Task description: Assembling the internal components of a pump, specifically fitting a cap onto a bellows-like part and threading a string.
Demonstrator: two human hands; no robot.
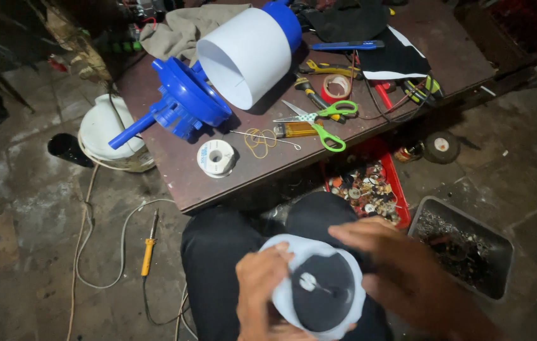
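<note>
Over my lap, both hands hold a round pale-blue plastic part [319, 287] with a dark inner disc and a small white centre piece. My left hand [262, 287] grips its left rim, thumb on the top edge. My right hand [388, 256] clasps the right rim, fingers reaching across the top. On the brown table [186, 183] ahead lie a blue plastic pump part [183, 104] with a spout and a white cylinder [246, 53] with a blue cap.
Green-handled scissors [322, 120], a solder spool [216, 158], a red tape roll [336, 87], pliers, a lighter and a grey cloth lie on the table. A soldering iron [149, 243] and its cord lie on the floor left. A red tray of parts [369, 186] and a grey bin [464, 252] stand right.
</note>
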